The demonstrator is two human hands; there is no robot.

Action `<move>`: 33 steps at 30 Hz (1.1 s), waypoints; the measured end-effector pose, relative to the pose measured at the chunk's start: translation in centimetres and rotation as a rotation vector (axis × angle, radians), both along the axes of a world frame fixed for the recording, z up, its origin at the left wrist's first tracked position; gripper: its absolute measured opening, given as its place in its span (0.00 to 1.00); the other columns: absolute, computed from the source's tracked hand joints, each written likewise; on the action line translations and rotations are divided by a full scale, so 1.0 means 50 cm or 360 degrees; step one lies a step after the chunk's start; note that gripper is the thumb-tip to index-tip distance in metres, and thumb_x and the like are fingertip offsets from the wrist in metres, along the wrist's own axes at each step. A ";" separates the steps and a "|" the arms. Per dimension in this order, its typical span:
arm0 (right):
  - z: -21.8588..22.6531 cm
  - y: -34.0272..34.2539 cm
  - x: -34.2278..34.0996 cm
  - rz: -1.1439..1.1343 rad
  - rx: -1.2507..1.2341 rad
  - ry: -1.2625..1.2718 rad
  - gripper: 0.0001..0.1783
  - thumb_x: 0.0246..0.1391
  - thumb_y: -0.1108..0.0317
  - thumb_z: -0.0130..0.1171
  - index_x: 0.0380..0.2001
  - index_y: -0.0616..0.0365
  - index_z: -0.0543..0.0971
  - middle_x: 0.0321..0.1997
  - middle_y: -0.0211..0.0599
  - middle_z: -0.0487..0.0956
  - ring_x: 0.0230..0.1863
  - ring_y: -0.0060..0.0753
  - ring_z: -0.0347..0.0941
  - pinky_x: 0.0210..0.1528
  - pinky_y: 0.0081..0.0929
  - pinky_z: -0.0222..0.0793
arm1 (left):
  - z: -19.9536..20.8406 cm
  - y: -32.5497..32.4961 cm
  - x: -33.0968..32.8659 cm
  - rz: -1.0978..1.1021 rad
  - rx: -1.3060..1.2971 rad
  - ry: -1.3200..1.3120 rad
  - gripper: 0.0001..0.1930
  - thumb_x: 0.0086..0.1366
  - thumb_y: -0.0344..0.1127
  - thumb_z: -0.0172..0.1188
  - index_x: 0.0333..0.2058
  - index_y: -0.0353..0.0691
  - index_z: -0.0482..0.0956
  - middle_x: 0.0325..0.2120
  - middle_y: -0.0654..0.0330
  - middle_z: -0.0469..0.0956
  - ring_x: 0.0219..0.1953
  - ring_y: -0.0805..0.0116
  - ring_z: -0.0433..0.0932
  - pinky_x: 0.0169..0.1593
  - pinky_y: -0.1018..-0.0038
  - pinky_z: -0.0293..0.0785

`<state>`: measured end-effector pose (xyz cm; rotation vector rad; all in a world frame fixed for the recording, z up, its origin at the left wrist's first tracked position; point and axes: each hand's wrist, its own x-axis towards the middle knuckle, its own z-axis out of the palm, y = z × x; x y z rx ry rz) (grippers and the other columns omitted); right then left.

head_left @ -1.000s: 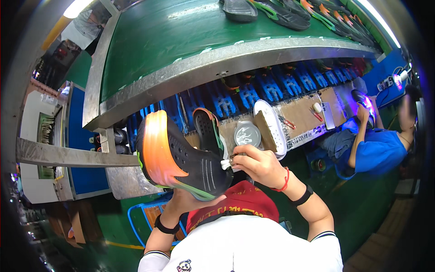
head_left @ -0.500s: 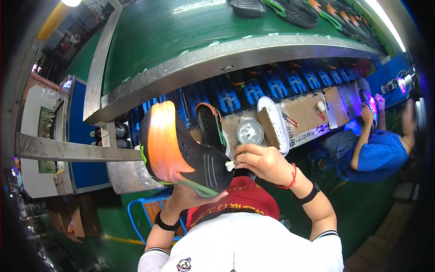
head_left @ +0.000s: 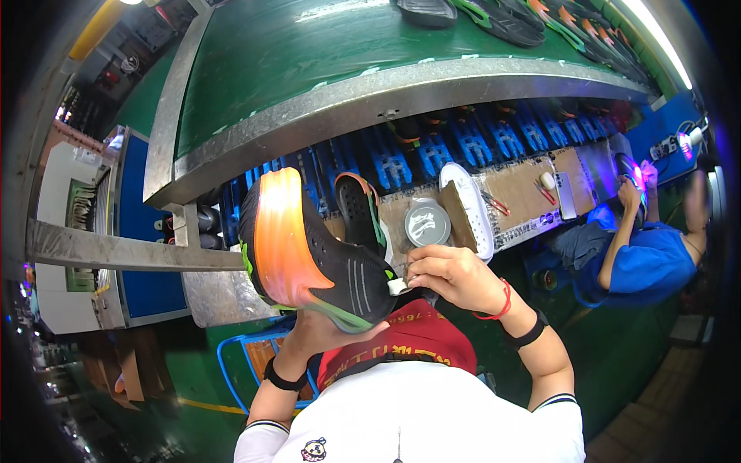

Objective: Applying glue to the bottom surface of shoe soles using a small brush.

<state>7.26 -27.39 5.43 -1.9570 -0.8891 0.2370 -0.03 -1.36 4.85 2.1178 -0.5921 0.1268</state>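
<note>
A large black shoe [head_left: 343, 270] with an orange, green-trimmed sole is held up in front of my chest. My left hand [head_left: 323, 332] supports it from below, the fingers mostly hidden under it. At the shoe's right end, my right hand [head_left: 455, 279] pinches a small white wad [head_left: 397, 287], soft-looking, like cotton or cloth. The wad touches the shoe's edge or lies right beside it. Behind my right hand, a round pot [head_left: 427, 224] with whitish contents stands on the bench. Another black shoe [head_left: 360, 210] with perforations rests behind the held one.
A white oblong tray [head_left: 482, 231] with a cardboard piece lies on the cardboard-covered bench [head_left: 525, 197], near red-handled tools [head_left: 545, 193]. Blue racks [head_left: 471, 147] run behind. Above them, a metal-edged green conveyor [head_left: 309, 69] carries shoes. A person in blue [head_left: 648, 258] works at the right.
My right hand has shifted slightly right and down with the white wad, along the shoe's end. The shoe and my left hand have barely moved.
</note>
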 end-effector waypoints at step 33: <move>0.005 0.042 0.010 -0.0213 0.0155 -0.0701 0.12 0.46 0.74 0.70 0.35 0.60 0.80 0.43 0.40 0.81 0.32 0.39 0.82 0.31 0.29 0.79 | -0.034 0.015 -0.016 -0.0036 -0.0682 0.0460 0.77 0.41 0.35 0.84 0.70 0.37 0.21 0.65 0.46 0.57 0.66 0.55 0.65 0.66 0.62 0.66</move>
